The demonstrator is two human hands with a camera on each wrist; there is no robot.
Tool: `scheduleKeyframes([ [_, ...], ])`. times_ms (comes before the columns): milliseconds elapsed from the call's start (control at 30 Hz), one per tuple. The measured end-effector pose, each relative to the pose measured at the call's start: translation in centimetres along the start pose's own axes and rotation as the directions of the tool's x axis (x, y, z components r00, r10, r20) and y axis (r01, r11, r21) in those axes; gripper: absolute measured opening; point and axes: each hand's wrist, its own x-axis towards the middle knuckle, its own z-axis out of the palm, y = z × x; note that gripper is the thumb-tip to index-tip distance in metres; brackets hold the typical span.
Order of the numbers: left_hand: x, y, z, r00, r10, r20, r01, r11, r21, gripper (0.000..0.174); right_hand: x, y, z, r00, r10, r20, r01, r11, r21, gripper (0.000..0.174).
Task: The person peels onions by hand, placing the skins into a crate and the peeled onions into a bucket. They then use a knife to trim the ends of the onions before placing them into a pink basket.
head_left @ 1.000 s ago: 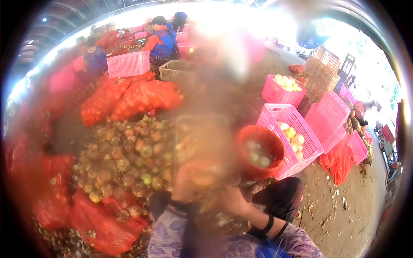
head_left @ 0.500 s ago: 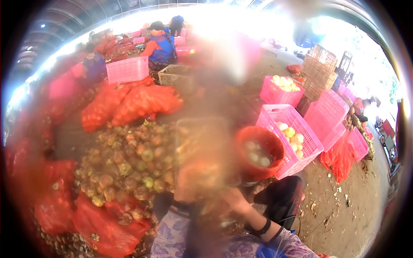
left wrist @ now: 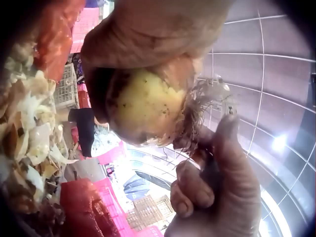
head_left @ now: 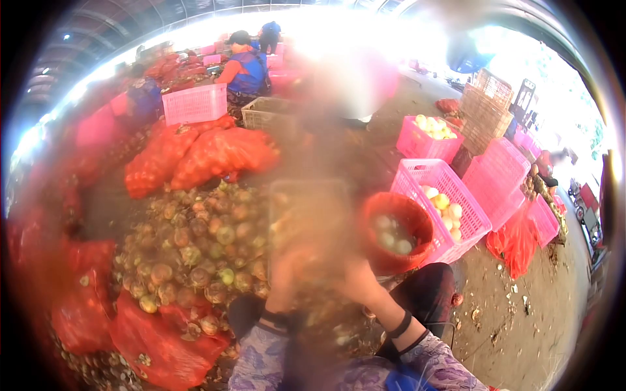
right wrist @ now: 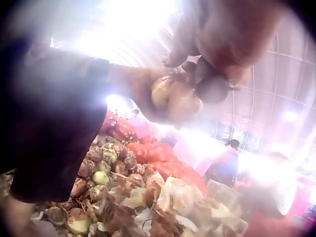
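A yellow onion [left wrist: 148,106] with partly peeled skin and a tuft of dry roots is gripped by my left hand [left wrist: 153,34], its palm and fingers wrapped over the top. In the right wrist view the same onion [right wrist: 173,96] sits just beside my right hand [right wrist: 232,34]. That hand's fingers curl round a dark, round-ended handle [right wrist: 212,89]; what it belongs to is hidden. Its thumb [left wrist: 228,131] points up close to the onion's roots. A smeared patch in the head view blurs both hands.
Unpeeled onions [head_left: 195,247] lie heaped at left beside red mesh sacks [head_left: 222,156]. A red bucket [head_left: 417,251] with pale onions and a pink crate [head_left: 469,215] stand at right. Loose skins [right wrist: 148,202] are piled below. People [head_left: 248,68] sit and stand farther back.
My right hand and forearm have moved up and forward, nearer the red bucket. The left forearm has shifted slightly, and the right knee has moved a little.
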Motion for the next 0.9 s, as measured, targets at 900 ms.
scheduleKeyframes([
  [900,-0.5,0.4,-0.6,0.997,0.072,-0.032,-0.078,0.975,-0.209,0.049,2.4,-1.8,4.7,0.796,0.423,-0.434,-0.111,0.805,0.583,0.01],
])
